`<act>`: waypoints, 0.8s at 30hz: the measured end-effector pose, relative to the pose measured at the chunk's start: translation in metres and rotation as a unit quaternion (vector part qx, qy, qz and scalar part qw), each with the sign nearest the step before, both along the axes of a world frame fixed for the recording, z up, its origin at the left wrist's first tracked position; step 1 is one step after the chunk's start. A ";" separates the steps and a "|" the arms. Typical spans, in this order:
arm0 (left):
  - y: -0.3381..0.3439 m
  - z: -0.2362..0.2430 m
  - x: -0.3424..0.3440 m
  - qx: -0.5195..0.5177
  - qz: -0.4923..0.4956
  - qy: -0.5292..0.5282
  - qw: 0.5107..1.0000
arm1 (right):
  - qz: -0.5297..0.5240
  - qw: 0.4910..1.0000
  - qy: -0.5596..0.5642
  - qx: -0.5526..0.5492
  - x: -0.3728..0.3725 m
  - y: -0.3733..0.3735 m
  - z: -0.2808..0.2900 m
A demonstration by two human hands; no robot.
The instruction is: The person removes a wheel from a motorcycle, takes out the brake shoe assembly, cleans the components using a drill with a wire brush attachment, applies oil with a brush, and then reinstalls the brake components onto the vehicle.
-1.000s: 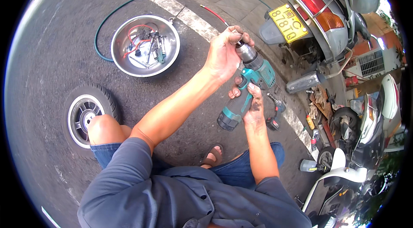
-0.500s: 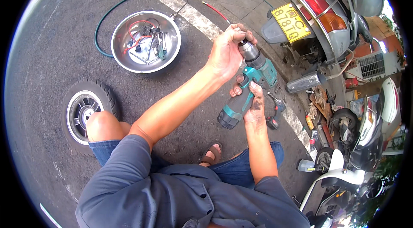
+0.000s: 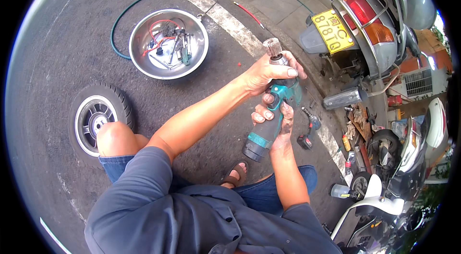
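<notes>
A teal and dark grey cordless drill (image 3: 261, 137) is held up in front of me, tilted, its front end pointing away. My left hand (image 3: 270, 72) is closed around the metal chuck, with the thumb lying across it. Out of the chuck sticks a ribbed, brush-like metal head (image 3: 272, 47); its exact kind is unclear. My right hand (image 3: 278, 122) wraps the grip lower down, fingers curled around it near the trigger. Part of the drill's body is hidden behind both hands.
A steel bowl (image 3: 201, 62) of tools stands ahead left, a wheel with tyre (image 3: 126, 105) by my left knee. Another drill (image 3: 306, 140) lies on the ground at right. A green hose (image 3: 115, 38) curves behind the bowl. Parked scooters, one with a silver exhaust (image 3: 343, 98), line the right.
My left hand has slid from the front of the chuck back around it, uncovering the ribbed metal head. The drill has turned a little more upright, and its base has dropped slightly.
</notes>
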State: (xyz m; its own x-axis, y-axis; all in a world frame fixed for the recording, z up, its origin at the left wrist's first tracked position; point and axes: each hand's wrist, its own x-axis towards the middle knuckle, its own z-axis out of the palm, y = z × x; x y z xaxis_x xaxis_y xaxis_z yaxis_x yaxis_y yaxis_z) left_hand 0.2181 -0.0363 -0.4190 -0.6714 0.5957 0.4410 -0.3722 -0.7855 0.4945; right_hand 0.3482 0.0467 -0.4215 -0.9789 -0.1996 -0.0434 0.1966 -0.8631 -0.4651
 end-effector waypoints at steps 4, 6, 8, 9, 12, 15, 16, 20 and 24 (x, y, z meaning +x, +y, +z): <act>-0.002 -0.002 0.000 0.014 0.009 0.051 0.999 | 0.015 0.999 -0.006 -0.046 0.004 -0.008 -0.005; -0.003 -0.004 -0.001 0.021 0.010 0.053 0.998 | 0.024 0.998 -0.008 -0.055 0.004 -0.010 -0.007; -0.003 -0.006 -0.001 0.018 0.013 0.055 0.998 | 0.018 0.998 -0.011 -0.052 0.005 -0.012 -0.009; -0.004 -0.007 -0.001 0.014 0.016 0.057 0.998 | 0.012 0.999 -0.013 -0.048 0.005 -0.013 -0.011; -0.002 -0.008 0.001 0.005 0.019 0.053 0.998 | 0.039 0.995 -0.016 -0.086 0.004 -0.010 -0.013; 0.000 -0.008 0.004 0.008 0.019 0.055 0.998 | 0.023 0.998 -0.013 -0.061 0.005 -0.009 -0.014; 0.000 -0.008 0.004 0.006 0.019 0.054 0.998 | 0.023 0.998 -0.014 -0.062 0.005 -0.009 -0.014; 0.001 -0.007 0.003 0.000 0.024 0.065 0.998 | 0.010 0.999 -0.013 -0.038 0.005 -0.008 -0.013; -0.006 -0.013 -0.001 -0.022 0.050 0.061 0.997 | 0.024 0.999 -0.015 -0.036 -0.001 -0.013 -0.017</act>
State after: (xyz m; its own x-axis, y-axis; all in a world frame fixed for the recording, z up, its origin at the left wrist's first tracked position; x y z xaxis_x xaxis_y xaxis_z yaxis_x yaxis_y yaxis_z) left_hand 0.2172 -0.0426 -0.4319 -0.6704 0.5492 0.4989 -0.2283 -0.7925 0.5656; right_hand 0.3473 0.0338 -0.4382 -0.9669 -0.2491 -0.0556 0.2504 -0.8834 -0.3962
